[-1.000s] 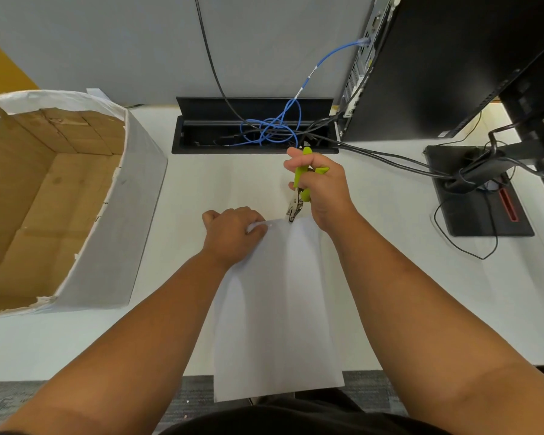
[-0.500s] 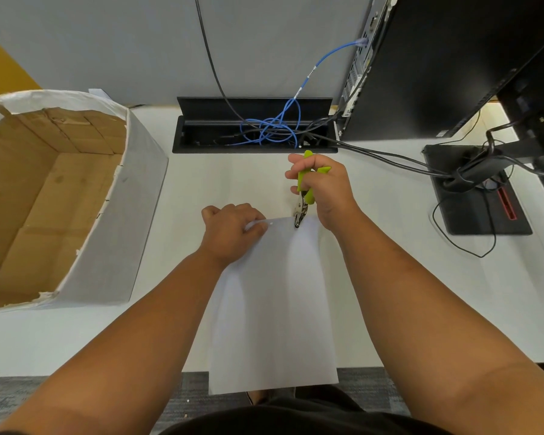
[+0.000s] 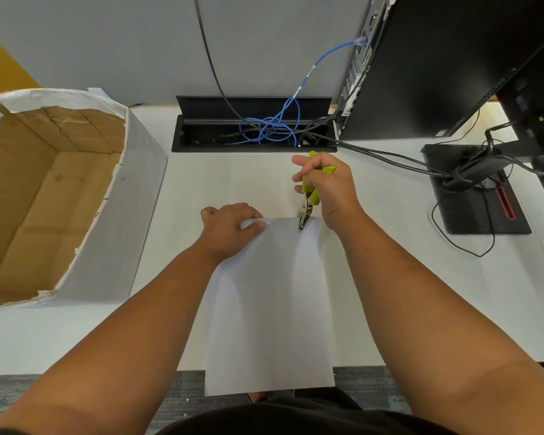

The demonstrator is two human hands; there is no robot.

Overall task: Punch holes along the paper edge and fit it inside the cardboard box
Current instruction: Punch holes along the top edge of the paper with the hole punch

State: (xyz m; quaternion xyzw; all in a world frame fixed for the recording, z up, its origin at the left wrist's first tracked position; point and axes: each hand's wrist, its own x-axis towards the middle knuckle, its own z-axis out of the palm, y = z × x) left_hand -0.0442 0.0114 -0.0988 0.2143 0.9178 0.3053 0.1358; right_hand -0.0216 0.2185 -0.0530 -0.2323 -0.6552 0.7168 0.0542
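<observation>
The paper (image 3: 269, 309) is thin and floppy, laid flat on the counter (image 3: 390, 262) with its near end overhanging. Its far edge is pinched by the left hand (image 3: 230, 229), while the green punch (image 3: 308, 196) is gripped by the right hand (image 3: 328, 186). It's probably best held close to the bite.

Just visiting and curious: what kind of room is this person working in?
Most likely an office workstation: a white desk with a cable tray full of tangled cables, a black computer tower, and a grey partition behind.

White desk (image 3: 233, 183), seen from above. Open cardboard box (image 3: 44, 196) wrapped in white paper at left. Sheet of paper (image 3: 270, 309) in the middle, overhanging the near edge. Black monitor base (image 3: 474, 211) with cables at right.
</observation>
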